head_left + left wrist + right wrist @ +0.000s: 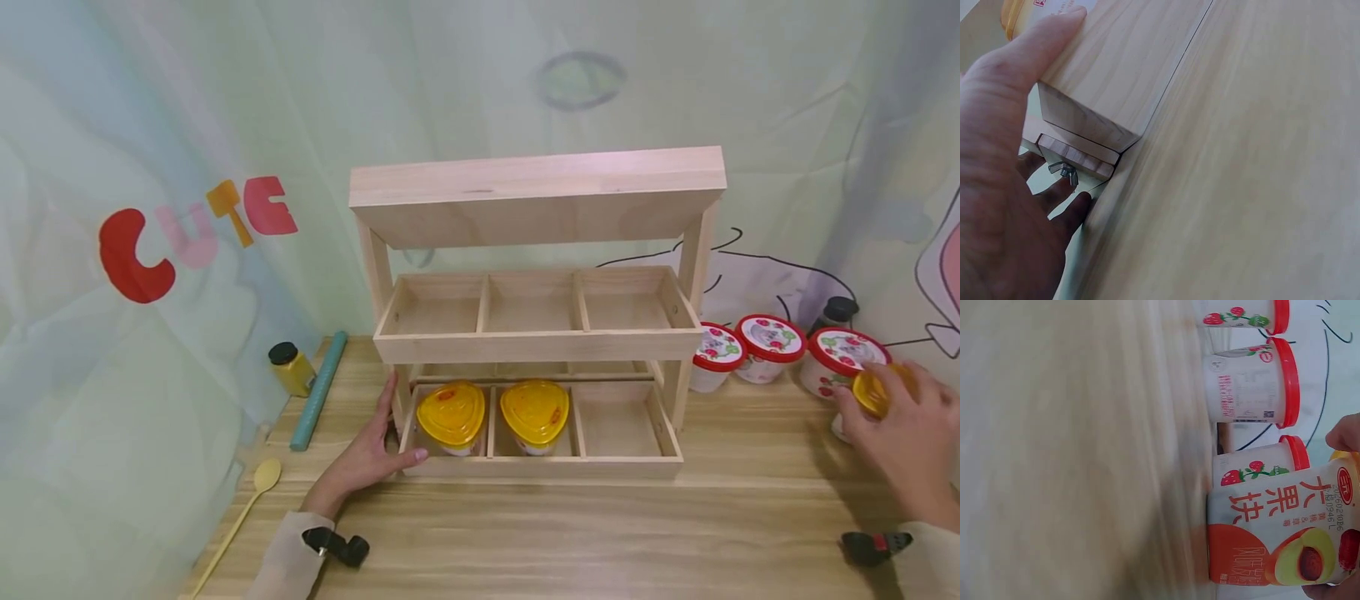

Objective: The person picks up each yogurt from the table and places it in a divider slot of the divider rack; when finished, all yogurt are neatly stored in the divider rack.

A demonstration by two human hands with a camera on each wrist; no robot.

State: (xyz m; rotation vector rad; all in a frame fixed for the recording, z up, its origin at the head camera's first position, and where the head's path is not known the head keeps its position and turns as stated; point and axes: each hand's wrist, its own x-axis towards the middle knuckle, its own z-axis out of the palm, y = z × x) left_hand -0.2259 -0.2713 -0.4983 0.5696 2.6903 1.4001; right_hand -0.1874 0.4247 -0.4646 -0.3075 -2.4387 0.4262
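While the left hand (365,457) steadies the wooden rack (536,333) at its lower front-left corner, thumb laid along the front rail and fingers straight against the side post, the right hand (907,437) is closed around a yellow-lidded cup (873,390) at the far right of the desk (600,533). The right wrist view shows that cup (1282,534) held at its lid end, its peach-printed wall clear of the desk, just beside the nearest of three red-lidded cups (843,358). Judged from this, the step in hand is the pick-up of a third cup. Two yellow-lidded cups already sit in the left (451,417) and middle (535,412) compartments of the bottom tier; the right compartment (615,425) holds nothing, as does the whole upper tier. A next move would call for carrying the held cup leftward, well across the desk, and lowering it upright under the upper tier without striking the rail.
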